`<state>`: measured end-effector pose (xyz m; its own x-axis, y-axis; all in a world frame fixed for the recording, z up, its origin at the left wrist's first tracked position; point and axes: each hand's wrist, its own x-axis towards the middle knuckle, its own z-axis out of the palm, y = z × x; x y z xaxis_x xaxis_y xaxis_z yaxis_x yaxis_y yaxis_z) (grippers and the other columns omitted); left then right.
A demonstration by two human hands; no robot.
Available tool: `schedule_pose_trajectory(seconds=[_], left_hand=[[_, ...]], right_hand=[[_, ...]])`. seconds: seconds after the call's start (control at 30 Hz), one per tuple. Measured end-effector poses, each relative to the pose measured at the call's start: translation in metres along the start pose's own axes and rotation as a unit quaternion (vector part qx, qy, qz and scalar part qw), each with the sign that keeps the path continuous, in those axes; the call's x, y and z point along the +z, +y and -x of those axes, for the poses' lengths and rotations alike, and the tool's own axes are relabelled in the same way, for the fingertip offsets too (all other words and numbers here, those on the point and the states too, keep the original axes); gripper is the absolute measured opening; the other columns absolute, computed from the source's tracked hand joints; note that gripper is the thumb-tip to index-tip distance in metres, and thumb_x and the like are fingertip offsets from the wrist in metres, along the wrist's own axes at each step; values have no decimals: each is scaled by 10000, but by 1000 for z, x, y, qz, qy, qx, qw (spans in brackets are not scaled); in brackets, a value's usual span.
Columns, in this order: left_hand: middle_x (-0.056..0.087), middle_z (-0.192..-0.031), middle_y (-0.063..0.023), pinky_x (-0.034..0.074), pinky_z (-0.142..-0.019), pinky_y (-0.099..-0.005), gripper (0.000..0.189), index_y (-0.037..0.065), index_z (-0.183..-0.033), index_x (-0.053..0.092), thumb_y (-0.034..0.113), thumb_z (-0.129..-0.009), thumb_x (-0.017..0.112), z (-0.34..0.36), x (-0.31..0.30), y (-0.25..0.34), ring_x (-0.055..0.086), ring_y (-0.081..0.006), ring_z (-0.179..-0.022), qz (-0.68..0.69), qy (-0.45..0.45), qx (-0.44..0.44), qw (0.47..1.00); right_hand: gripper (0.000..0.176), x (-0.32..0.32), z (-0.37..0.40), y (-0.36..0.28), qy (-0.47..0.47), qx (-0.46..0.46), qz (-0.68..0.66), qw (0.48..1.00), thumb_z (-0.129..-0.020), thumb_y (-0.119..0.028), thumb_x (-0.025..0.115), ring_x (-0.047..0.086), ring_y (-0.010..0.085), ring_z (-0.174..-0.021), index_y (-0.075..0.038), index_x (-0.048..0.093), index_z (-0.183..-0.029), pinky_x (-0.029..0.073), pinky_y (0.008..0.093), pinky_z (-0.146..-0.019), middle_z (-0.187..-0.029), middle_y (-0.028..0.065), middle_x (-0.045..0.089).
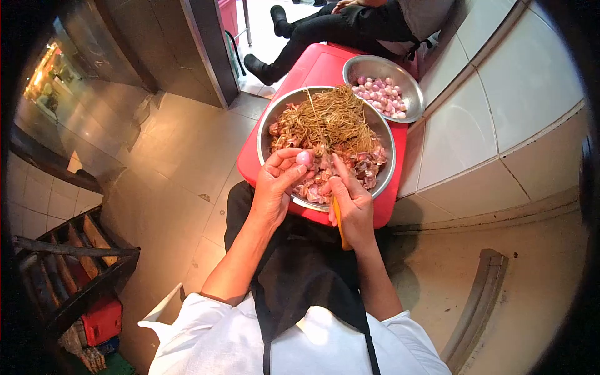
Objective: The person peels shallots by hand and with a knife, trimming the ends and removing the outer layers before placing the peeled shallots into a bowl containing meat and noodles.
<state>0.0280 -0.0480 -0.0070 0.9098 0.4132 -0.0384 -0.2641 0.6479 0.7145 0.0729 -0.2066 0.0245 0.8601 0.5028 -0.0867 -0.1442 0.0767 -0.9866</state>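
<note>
Between the fingertips of my left hand is a peeled pink shallot. My right hand is closed around the yellow handle of a knife; its blade is hard to make out against the peelings. Both hands are over the near part of a large metal bowl. Inside it lie a heap of dry brown stalks and roots and many loose shallot skins. Behind it, to the right, a smaller metal bowl holds several peeled shallots.
Both bowls stand on a red plastic stool or table. A white tiled wall runs along the right. Another person in dark trousers sits beyond the bowls. A slatted wooden rack and a red container are at the lower left.
</note>
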Motion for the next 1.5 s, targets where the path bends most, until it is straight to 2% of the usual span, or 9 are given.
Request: schedule_pose_trajectory(seconds=[0.1, 0.27, 0.43, 0.7, 0.9, 1.1, 1.27, 1.37, 1.5], left_hand=[[693, -1127, -88, 572, -916, -311, 280, 34, -1169, 606, 1, -902, 684, -1, -1, -1, 676, -154, -998, -6, 1, -3, 1000], [694, -1131, -95, 562, -921, -308, 282, 26, -1171, 601, 3, -902, 684, 1, 0, -1, 675, -158, -1013, -5, -10, 5, 1000], [694, -1148, -108, 537, -939, -301, 273, 14, -1159, 598, 15, -901, 688, 2, 5, 0, 670, -162, -1036, 1, -12, 10, 1000], [695, -1141, -118, 556, -909, -300, 284, 14, -1168, 584, 2, -900, 679, 4, 0, -3, 677, -166, -1016, -5, -9, -1, 1000], [691, -1154, -150, 576, -923, -327, 283, 11, -1188, 572, -9, -913, 636, 5, -1, 0, 686, -203, -1026, 28, -32, -18, 999], [661, -1221, -157, 567, -950, -337, 291, 5, -1216, 565, 18, -929, 612, 4, 2, 4, 675, -220, -1064, 33, -38, -29, 998], [661, -1208, -130, 546, -974, -335, 290, -2, -1213, 568, 14, -927, 613, 3, -2, -4, 665, -197, -1068, 21, -32, -7, 999], [672, -1184, -119, 526, -979, -327, 297, -2, -1213, 570, 12, -921, 621, 4, -2, -2, 661, -180, -1063, 9, -30, 0, 1000], [685, -1154, -109, 506, -977, -316, 311, 1, -1209, 573, 4, -905, 634, 5, 0, 1, 659, -170, -1063, 10, -19, -6, 1000]], right_hand=[[513, 3, 1, 0, 24, -25, 1, 999, -1003, -111, 577, 455, 14, -514, -25, 443, -1491, 374, 191, -435, -883, 8, 656], [563, -3, 1, 1, -21, -63, 123, 990, -964, -91, 620, 655, 156, -842, -13, 437, -1491, 521, 291, -737, -1101, 136, 694], [532, -2, 0, 1, -78, -133, 201, 967, -938, -85, 645, 653, 295, -1142, 10, 491, -1439, 486, 374, -957, -1234, 231, 655], [473, 3, -2, -1, -61, -237, 239, 940, -928, -62, 649, 671, 298, -1012, 12, 552, -1386, 500, 376, -901, -1135, 213, 673], [411, 2, 3, -1, -22, -16, 16, 999, -1005, -113, 581, 553, 76, -610, -18, 555, -1405, 453, 225, -552, -992, 45, 662], [439, -2, 1, 1, 9, -3, -40, 999, -1022, -126, 560, 424, 4, -535, -10, 509, -1442, 355, 171, -463, -929, -8, 623], [507, -6, 0, 5, -34, -60, 137, 988, -963, -109, 632, 669, 183, -863, 25, 496, -1433, 519, 289, -744, -1115, 139, 686], [534, -3, 2, 4, -54, -99, 177, 978, -928, -82, 655, 649, 293, -1134, 32, 494, -1424, 496, 363, -936, -1235, 230, 655], [531, -1, -1, -1, -83, -220, 214, 948, -918, -64, 649, 644, 328, -1177, 16, 504, -1423, 492, 370, -966, -1251, 247, 647]])
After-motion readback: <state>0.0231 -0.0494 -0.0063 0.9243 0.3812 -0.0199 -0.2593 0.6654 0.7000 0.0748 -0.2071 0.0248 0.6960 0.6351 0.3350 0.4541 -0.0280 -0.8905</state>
